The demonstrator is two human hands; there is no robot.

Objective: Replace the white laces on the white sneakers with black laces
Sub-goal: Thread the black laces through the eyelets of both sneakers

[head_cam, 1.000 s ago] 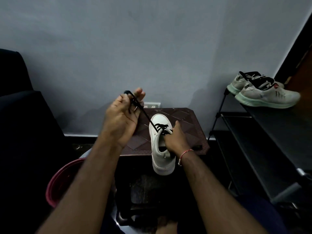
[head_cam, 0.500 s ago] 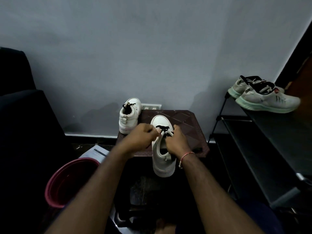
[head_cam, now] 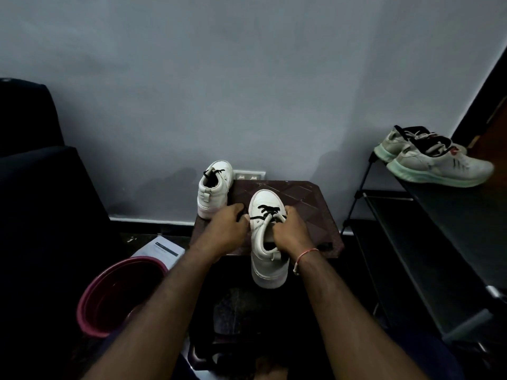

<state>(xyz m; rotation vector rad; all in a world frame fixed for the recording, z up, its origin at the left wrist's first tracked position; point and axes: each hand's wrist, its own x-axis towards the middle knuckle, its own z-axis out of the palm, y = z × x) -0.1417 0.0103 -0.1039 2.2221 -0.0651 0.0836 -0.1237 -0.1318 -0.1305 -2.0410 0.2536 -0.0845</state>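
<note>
Head view: the left hand (head_cam: 225,229), raised a second ago pulling the black lace (head_cam: 267,211) taut, now sits low beside the sneaker (head_cam: 267,259) on the tabletop (head_cam: 310,204), pinching the lace at an eyelet; the right hand (head_cam: 288,229), just opposite, grips the sneaker's tongue; another row seems threaded

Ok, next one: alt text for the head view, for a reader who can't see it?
Two hands lace a white sneaker with a black lace on a brown stool: the left hand pinches the lace, the right hand holds the shoe's collar. A second white sneaker stands back left.
</note>
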